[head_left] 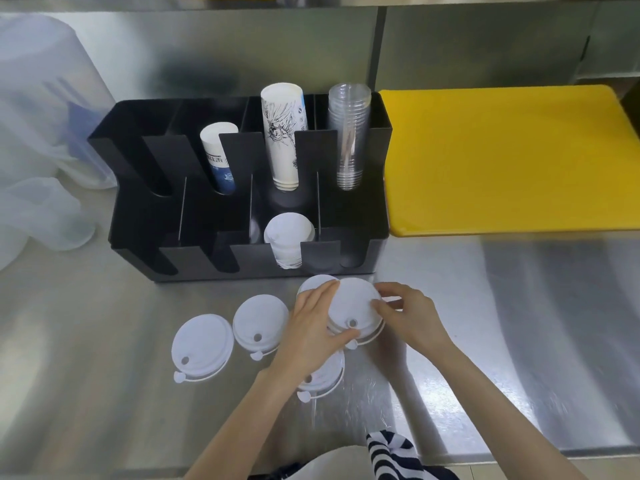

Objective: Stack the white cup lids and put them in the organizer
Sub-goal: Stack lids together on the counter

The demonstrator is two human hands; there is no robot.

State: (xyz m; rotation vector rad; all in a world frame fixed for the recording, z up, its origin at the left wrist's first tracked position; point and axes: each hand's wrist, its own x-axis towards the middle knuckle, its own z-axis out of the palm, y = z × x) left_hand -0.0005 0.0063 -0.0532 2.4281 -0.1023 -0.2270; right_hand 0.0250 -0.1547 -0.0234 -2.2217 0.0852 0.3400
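Observation:
A small stack of white cup lids (353, 306) sits on the steel counter just in front of the black organizer (138, 216). My left hand (311, 327) grips its left side and my right hand (408, 313) grips its right side. Another lid (313, 284) peeks out behind my left fingers. Two single lids (202, 344) (259, 322) lie to the left, and one more lid (323, 375) lies under my left wrist. A pile of white lids (289, 237) lies in the organizer's front row, third slot from the left.
The organizer's back row holds a short paper cup stack (218, 150), a tall printed cup stack (284, 133) and clear plastic cups (349, 133). A yellow cutting board (502, 161) lies to the right. A translucent plastic container (41, 133) stands at the left.

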